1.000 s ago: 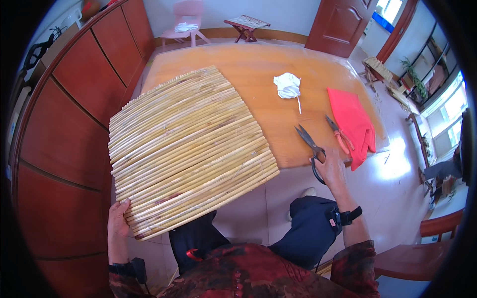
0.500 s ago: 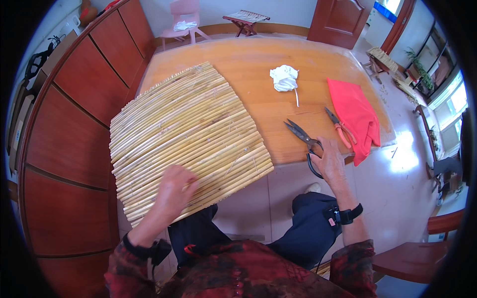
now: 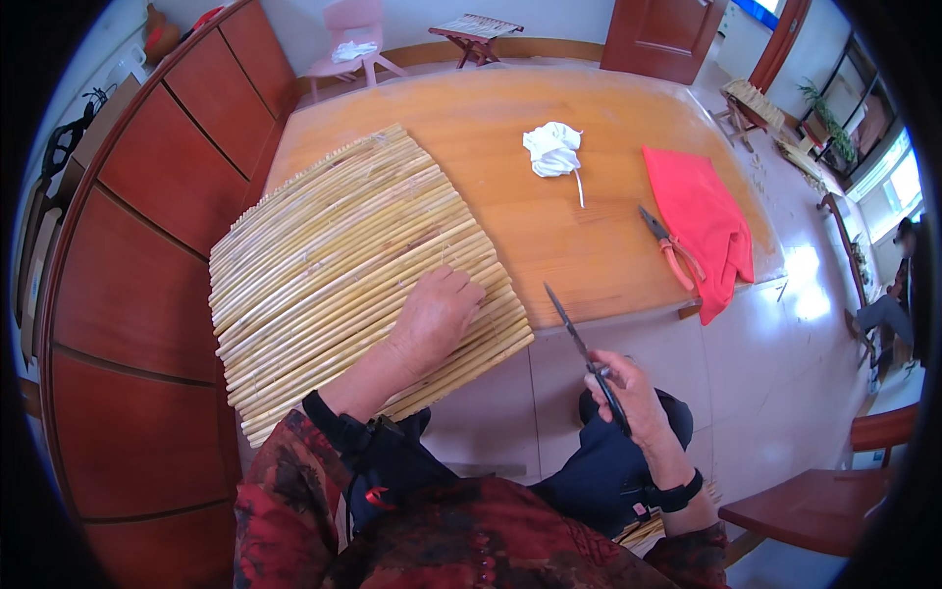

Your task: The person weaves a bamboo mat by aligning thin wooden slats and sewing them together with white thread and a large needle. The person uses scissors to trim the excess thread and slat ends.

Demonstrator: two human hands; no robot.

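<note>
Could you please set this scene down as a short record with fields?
Left hand: on the stick mat; grip unclear
Right hand: holding dark scissors, tip toward the table
Stick mat: flat on the wooden table, overhanging its near edge
Table, centre: crumpled white cloth
Table, right: red cloth, with red-handled pliers at its left edge
Background: pink chair, folding stool
</note>
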